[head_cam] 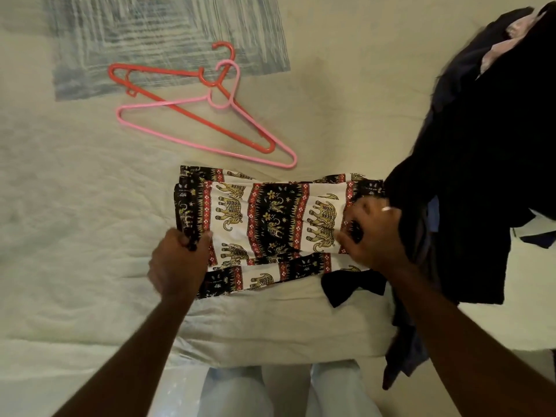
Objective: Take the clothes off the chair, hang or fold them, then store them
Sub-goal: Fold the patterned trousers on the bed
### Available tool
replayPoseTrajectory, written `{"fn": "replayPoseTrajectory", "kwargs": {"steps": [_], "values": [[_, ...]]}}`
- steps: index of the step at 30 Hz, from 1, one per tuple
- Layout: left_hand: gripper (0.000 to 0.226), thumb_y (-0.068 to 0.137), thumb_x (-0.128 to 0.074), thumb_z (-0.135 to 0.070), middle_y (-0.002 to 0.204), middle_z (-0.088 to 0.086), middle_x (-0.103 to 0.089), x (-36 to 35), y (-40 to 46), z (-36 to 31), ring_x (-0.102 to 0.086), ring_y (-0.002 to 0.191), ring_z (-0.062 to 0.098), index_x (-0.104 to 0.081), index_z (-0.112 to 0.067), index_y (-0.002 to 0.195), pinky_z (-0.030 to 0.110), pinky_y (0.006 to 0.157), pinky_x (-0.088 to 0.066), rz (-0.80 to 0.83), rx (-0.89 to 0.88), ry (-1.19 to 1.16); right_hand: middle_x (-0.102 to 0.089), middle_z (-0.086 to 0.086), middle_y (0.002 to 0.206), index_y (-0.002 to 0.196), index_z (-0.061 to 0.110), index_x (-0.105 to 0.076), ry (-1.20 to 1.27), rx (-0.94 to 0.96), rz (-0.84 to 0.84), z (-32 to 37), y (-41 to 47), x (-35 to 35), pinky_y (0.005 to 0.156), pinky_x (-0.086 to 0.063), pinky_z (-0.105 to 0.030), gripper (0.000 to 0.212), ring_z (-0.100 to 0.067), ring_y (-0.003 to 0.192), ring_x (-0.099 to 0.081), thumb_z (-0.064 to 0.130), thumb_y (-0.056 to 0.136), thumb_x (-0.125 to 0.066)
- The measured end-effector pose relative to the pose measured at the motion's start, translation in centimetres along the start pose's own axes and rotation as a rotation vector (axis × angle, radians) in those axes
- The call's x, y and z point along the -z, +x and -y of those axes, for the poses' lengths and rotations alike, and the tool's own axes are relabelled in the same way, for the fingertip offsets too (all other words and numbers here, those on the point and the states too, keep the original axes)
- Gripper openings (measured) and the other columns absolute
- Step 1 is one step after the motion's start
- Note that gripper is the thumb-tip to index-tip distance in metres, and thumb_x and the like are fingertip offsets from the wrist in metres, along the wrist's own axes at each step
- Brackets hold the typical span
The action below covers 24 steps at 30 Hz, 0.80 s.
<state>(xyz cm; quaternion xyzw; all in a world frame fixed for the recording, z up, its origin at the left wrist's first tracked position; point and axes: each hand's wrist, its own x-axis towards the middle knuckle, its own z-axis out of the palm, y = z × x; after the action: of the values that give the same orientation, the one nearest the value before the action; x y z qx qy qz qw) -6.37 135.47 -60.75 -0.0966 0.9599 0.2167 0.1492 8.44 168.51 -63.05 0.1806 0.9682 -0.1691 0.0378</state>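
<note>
Head view: pale bedspread [90, 236] bears two hangers [192, 115], folded elephant-print cloth [270, 224].

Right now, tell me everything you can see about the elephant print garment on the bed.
The elephant print garment is thin, soft-looking cloth: white bands with gold elephants, black bands with flowers, red patterned stripes between. It lies folded in layers, roughly rectangular, flat on the pale bed cover near its front edge. The left hand grips its left edge; the right hand pinches its right side. A dark pile of clothes overlaps its right end. A black bow sits at its lower right corner.
</note>
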Motion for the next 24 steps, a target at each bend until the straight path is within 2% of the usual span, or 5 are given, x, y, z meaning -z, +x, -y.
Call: {"fn": "replayPoseTrajectory", "kwargs": {"steps": [3,8,13,20,24], "values": [[0.046,0.081,-0.074,-0.059,0.079,0.006,-0.062,-0.2,-2.4,1.2,-0.051,0.076,0.026,-0.056,-0.018,0.078,0.039,0.075,-0.043,0.001,0.265,-0.014,-0.052,0.001,0.112,0.100,0.024,-0.063,-0.026,0.221,0.160,0.3,-2.7,-0.9,0.093,-0.029,-0.041,0.039,-0.024,0.108,-0.051,0.056,0.078,-0.070],[0.054,0.081,-0.073,-0.063,0.062,0.002,-0.053,-0.9,-3.8,2.4,-0.051,0.073,0.029,-0.066,-0.011,0.069,0.037,0.069,-0.041,0.041,0.366,-0.057,-0.059,-0.001,0.110,0.099,0.022,-0.066,-0.096,0.186,0.053,-0.4,-4.4,-1.4,0.087,-0.031,-0.039,0.028,-0.027,0.104,-0.054,0.029,0.076,-0.081],[0.032,0.082,-0.083,-0.036,0.073,0.006,-0.073,-2.2,-4.1,2.7,-0.073,0.065,0.020,-0.072,-0.007,0.091,0.044,0.066,-0.062,0.059,0.561,-0.562,-0.066,0.003,0.104,0.102,0.023,-0.069,-0.121,0.131,0.008,-0.6,-4.1,-1.1,0.082,-0.028,-0.038,0.015,-0.025,0.100,-0.057,0.031,0.092,-0.060],[0.019,0.087,-0.078,-0.012,0.085,0.011,-0.073,-1.3,-3.8,4.7,-0.067,0.066,0.020,-0.068,-0.002,0.101,0.037,0.068,-0.059,0.100,0.418,-0.645,-0.062,0.003,0.105,0.096,0.021,-0.065,-0.050,0.159,0.023,-1.0,-5.1,0.1,0.083,-0.018,-0.034,0.014,-0.023,0.099,-0.054,0.029,0.090,-0.056],[0.037,0.076,-0.088,-0.029,0.087,0.010,-0.069,-0.6,-4.4,5.8,-0.067,0.085,0.034,-0.061,-0.012,0.096,0.041,0.077,-0.052,0.088,0.285,-0.305,-0.056,0.005,0.113,0.098,0.024,-0.065,0.042,0.147,0.067,-1.4,-5.9,-0.3,0.086,-0.023,-0.035,0.023,-0.019,0.106,-0.052,0.044,0.087,-0.057]]}}
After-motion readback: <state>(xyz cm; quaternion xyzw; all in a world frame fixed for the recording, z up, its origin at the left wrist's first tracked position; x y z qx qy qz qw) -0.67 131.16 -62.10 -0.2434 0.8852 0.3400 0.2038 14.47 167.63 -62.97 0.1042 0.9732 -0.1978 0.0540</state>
